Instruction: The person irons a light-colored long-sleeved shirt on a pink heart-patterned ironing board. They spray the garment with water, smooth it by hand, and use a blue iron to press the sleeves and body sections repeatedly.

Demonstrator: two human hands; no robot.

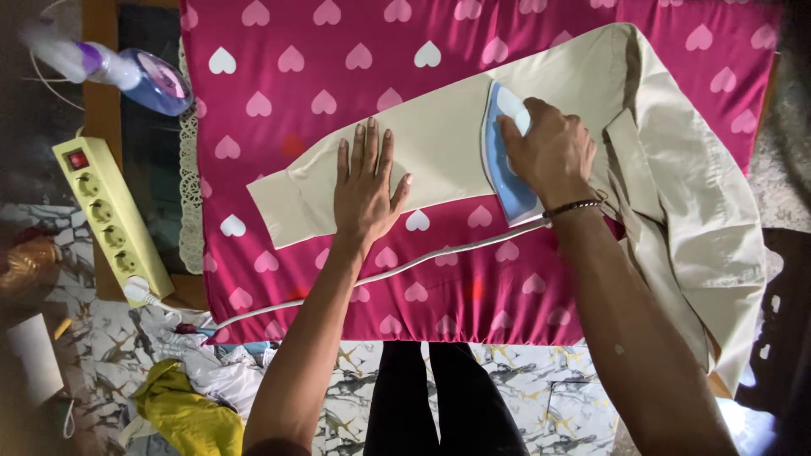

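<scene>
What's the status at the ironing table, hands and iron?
Left hand flat on the beige shirt sleeve. Right hand grips the blue iron on the sleeve. Iron's cord trails under the left forearm.

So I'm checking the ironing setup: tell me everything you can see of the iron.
The iron is light blue with a white upper part, its pointed nose aimed away from the person. It lies flat, soleplate down, on the sleeve of a beige shirt spread over a pink cloth with white hearts. The right hand grips its handle from above and hides most of the top. A white cord runs from its rear across the cloth toward a pale yellow power strip. The left hand presses the sleeve beside it, not touching it.
</scene>
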